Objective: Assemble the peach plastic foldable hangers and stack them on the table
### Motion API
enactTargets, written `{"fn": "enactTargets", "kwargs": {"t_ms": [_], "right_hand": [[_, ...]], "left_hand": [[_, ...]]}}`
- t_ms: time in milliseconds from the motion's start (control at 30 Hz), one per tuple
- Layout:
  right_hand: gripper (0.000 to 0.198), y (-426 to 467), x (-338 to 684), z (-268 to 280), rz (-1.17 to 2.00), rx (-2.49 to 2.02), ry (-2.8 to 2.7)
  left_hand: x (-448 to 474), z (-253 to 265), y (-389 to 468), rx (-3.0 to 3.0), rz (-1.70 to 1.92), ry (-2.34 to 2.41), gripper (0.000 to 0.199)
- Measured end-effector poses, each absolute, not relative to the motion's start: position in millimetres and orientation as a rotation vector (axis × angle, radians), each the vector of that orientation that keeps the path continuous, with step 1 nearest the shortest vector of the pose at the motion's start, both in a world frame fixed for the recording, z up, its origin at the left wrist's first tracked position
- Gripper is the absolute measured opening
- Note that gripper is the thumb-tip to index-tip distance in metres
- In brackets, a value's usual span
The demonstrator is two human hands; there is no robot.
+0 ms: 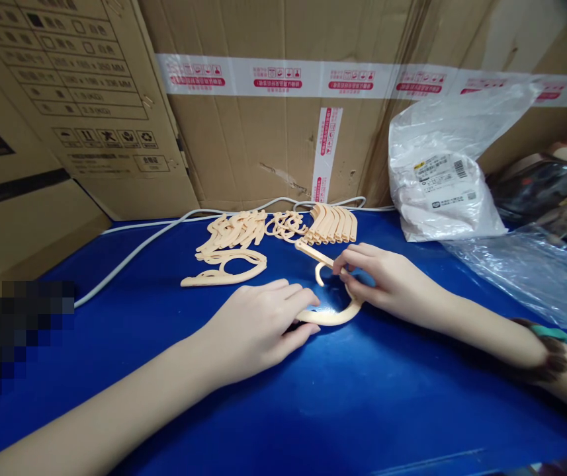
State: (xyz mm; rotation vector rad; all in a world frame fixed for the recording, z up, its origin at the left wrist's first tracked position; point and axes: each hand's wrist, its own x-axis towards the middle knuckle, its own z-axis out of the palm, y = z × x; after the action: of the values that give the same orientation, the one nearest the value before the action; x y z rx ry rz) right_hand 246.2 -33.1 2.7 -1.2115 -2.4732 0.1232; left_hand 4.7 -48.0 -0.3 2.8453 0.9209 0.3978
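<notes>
Both my hands are on a beige plastic folding hanger, low over the blue table. My left hand pinches the end of its curved arm between thumb and fingers. At the other side, my right hand has its fingers closed around the joint, hiding part of it. A straight arm and a small hook stick out from under my right fingers. Left of the hands lies another folded hanger. Behind it sit a pile of curved hanger arms, loose hooks and a neat row of hanger arms.
A white cable runs along the back of the blue table. Cardboard boxes wall off the rear and left. At right stand a white plastic bag with a label and clear plastic film.
</notes>
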Motion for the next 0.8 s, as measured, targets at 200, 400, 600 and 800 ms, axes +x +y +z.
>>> {"fn": "enactTargets", "kwargs": {"t_ms": [200,400,600,800], "right_hand": [[0.017,-30,249,2,0.076,-1.259,-2.482],[0.015,-24,251,-2,0.035,-1.249,-2.475],[0.013,-21,253,-5,0.068,-1.188,-2.449],[0.013,-19,253,-7,0.110,-1.187,-2.454]], "left_hand": [[4,2,-42,2.888,0.437,0.969,0.020],[5,1,-41,2.932,0.413,0.933,0.020],[4,0,-41,2.883,0.438,0.934,0.020],[5,-1,-42,2.859,0.430,0.931,0.023]]}}
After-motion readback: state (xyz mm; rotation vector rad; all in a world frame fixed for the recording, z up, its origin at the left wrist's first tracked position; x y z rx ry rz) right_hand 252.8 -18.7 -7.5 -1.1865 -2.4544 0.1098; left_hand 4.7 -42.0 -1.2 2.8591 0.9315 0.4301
